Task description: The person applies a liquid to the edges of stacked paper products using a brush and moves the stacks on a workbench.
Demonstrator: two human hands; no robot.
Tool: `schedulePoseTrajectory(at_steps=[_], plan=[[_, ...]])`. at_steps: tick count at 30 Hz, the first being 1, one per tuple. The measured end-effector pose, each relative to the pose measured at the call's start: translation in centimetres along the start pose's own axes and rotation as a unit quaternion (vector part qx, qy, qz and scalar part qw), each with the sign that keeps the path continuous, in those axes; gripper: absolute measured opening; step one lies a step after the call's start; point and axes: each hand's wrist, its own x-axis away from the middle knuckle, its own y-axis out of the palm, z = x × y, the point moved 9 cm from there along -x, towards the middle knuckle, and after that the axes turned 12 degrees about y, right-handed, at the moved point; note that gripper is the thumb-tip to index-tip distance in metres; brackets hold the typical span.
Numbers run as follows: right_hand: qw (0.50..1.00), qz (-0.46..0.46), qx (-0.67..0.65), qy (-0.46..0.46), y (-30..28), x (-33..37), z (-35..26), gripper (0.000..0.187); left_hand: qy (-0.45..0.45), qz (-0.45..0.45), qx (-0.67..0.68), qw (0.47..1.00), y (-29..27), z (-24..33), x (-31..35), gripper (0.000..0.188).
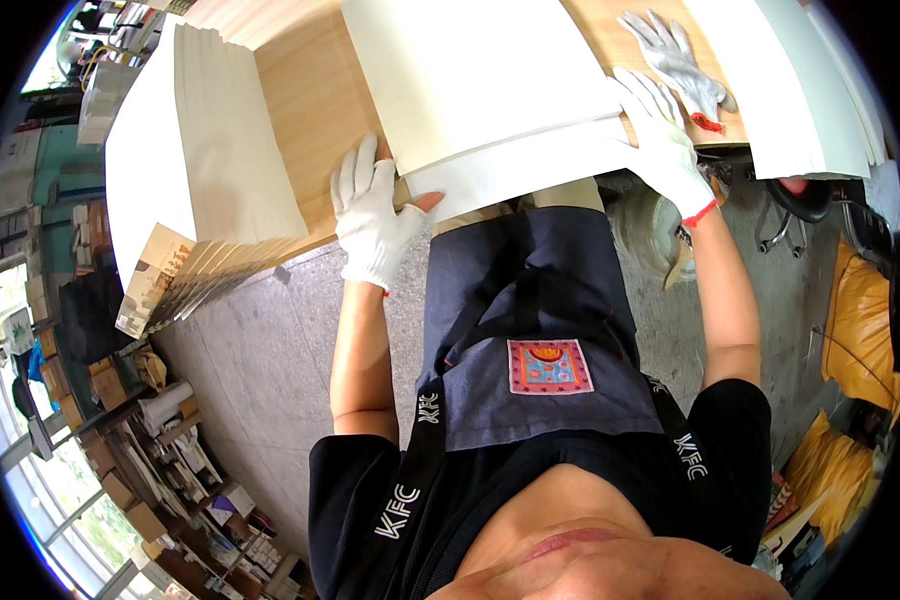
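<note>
A large cream sheet [480, 80] lies on the wooden table in front of me. A white sheet [530, 168] shows under its near edge and hangs a little past the table. My left hand [375, 210], in a white glove with bare fingertips, rests at the sheets' near left corner, fingers stretched and thumb spread along the edge. At the near right corner my right hand [662, 135], in a white glove with a red cuff, lies with its fingers extended along the right edge. Its thumb is partly hidden by the sheet.
An empty grey glove [675, 62] lies beyond my right hand. A tall fanned stack of sheets [232, 140] stands at the left of the wooden table [315, 90], and more white sheets [785, 90] lie at the right. A black wheeled chair [802, 200] stands beneath the right side.
</note>
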Motion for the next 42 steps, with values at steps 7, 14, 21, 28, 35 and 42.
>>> schedulePoseTrajectory(at_steps=[7,14,21,28,35,42], plan=[[1.0,0.013,0.015,-0.012,-0.1,-0.2,-0.2,0.069,0.068,0.013,0.083,0.994,-2.5,4.9,-2.6,0.076],[0.999,0.026,0.023,-0.011,-0.2,-0.2,0.0,0.07,0.099,-0.04,0.059,0.993,-1.9,6.1,-3.8,0.074],[0.986,0.07,-0.112,-0.102,-4.9,-2.0,-3.3,0.039,0.169,-0.044,0.056,0.983,-3.2,8.3,-4.2,0.062],[0.987,-0.138,-0.059,-0.061,-2.5,-4.5,-4.2,0.038,0.134,-0.054,0.033,0.989,-2.4,6.8,-4.2,0.056],[0.983,-0.171,-0.026,-0.061,-2.0,-5.4,-4.4,0.045,0.16,-0.045,0.031,0.986,-3.1,8.2,-4.3,0.05],[0.981,-0.189,-0.02,-0.041,-1.6,-5.6,-4.2,0.045,0.133,-0.068,0.051,0.988,-2.8,7.2,-4.2,0.054]])
